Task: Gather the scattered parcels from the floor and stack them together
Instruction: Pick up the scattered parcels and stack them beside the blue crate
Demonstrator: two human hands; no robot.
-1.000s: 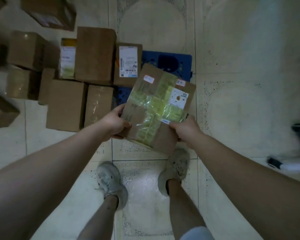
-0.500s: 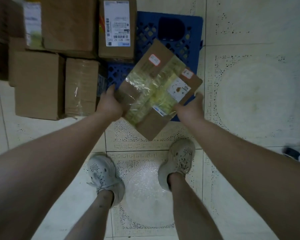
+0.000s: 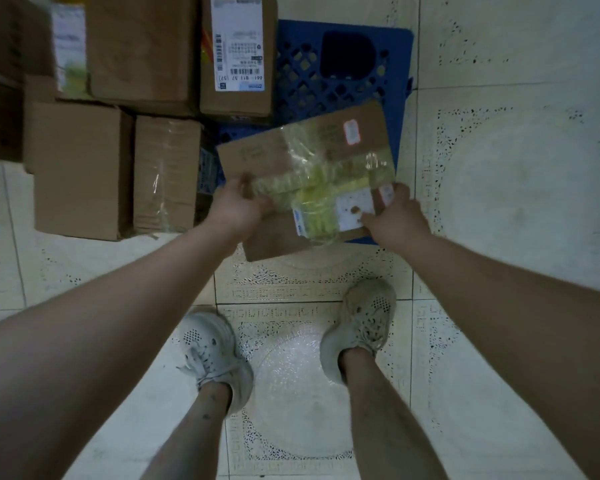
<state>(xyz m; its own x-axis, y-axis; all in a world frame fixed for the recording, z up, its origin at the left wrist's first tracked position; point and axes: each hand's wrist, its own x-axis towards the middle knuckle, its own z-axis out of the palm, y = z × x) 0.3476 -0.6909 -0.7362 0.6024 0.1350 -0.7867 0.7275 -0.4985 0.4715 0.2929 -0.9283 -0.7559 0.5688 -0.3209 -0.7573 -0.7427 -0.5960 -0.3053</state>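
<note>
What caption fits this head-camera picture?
Left hand and right hand hold a taped parcel over a blue crate beside cardboard boxes.

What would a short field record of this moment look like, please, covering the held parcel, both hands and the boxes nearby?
Held item: taped parcel, flat cardboard with yellowish tape and small stickers
Left side: left hand grips its left edge
Right side: right hand grips its near right corner
Behind it: blue crate, partly covered; contact cannot be told
Nearby: labelled box at the crate's left edge; plain boxes further left
Ground: tiled floor
</note>
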